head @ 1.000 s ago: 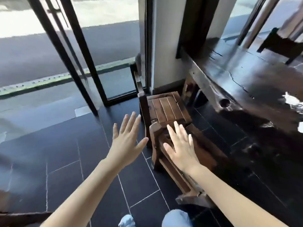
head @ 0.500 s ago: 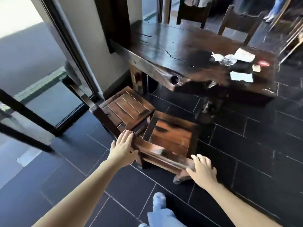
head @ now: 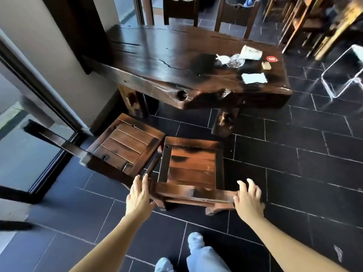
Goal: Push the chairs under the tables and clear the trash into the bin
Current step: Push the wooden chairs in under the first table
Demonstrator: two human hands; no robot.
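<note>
STEP push chair | table (head: 167,61) ahead | chair (head: 191,165) on floor, near table, not under | left hand (head: 139,195) fingers (head: 144,180) straight on rail (head: 196,194) | right hand (head: 248,200) fingers curled round rail | trash (head: 253,77) on table | NEXT likely even forward shove

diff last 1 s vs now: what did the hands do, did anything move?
Both hands came down from open air onto the back rail of the near chair: left hand at its left end, fingers straight; right hand curled at its right end. That chair shows no clear shift yet. The second chair, table and trash on it are unchanged; only the view swung towards the table.
</note>
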